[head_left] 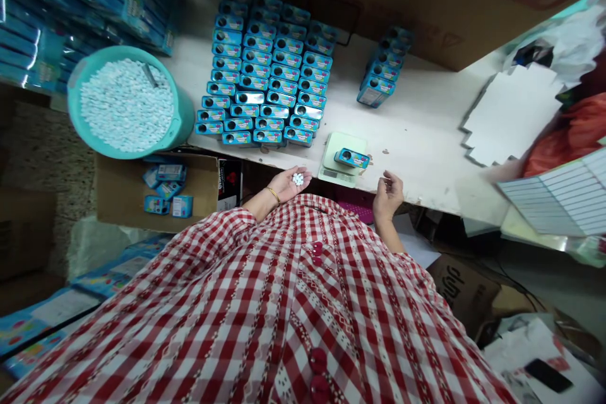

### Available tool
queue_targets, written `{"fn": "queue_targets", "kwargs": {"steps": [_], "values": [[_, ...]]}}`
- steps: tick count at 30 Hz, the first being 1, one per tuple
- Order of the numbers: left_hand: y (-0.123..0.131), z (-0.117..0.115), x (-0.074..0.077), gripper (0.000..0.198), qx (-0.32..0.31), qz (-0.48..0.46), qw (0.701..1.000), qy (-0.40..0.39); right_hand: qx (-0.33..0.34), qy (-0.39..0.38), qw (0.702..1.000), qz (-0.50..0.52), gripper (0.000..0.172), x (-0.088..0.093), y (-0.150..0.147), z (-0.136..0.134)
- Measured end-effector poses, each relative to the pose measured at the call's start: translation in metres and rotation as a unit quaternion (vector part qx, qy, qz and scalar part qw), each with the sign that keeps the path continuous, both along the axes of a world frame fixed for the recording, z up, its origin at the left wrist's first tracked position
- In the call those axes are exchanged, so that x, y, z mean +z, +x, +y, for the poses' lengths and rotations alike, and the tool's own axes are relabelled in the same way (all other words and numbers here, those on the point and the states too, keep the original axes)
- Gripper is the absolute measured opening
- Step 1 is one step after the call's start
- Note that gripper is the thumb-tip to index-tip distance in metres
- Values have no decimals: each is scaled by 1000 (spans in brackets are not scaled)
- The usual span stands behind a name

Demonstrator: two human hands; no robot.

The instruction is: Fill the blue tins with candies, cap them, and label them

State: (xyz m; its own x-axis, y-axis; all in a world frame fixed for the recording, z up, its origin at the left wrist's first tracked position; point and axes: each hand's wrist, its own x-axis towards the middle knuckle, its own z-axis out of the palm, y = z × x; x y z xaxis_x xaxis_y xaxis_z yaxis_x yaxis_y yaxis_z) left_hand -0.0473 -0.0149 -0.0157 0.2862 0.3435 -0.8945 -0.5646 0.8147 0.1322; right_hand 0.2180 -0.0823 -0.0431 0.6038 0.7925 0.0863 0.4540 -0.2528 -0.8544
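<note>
Both hands are hovering at the table's (426, 139) near edge, with bare top lying open to the right of the scale (331, 172). 1 tin (351, 158) is sitting on the scale. The left hand (286, 184), palm up and fingers spread, is cupping a few tablets (298, 179). The right hand (388, 194) is curling loosely; I cannot tell whether it is pinching anything. 1 tub (182, 123) is brimming with tablets.

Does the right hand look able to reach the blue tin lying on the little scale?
Probably yes. The right hand hovers at the table edge just beside the scale, the blue tin lies on top, and nothing stands between them.
</note>
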Motion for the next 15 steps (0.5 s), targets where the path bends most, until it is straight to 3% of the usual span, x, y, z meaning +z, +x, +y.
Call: {"fn": "queue_targets", "kwargs": {"steps": [7, 15], "values": [[-2, 0, 3, 24, 0, -10, 1000, 23, 1, 11, 1000, -29, 25, 7, -1, 6], [-1, -3, 2, 24, -29, -17, 998, 60, 57, 54, 994, -81, 16, 25, -19, 6]]}}
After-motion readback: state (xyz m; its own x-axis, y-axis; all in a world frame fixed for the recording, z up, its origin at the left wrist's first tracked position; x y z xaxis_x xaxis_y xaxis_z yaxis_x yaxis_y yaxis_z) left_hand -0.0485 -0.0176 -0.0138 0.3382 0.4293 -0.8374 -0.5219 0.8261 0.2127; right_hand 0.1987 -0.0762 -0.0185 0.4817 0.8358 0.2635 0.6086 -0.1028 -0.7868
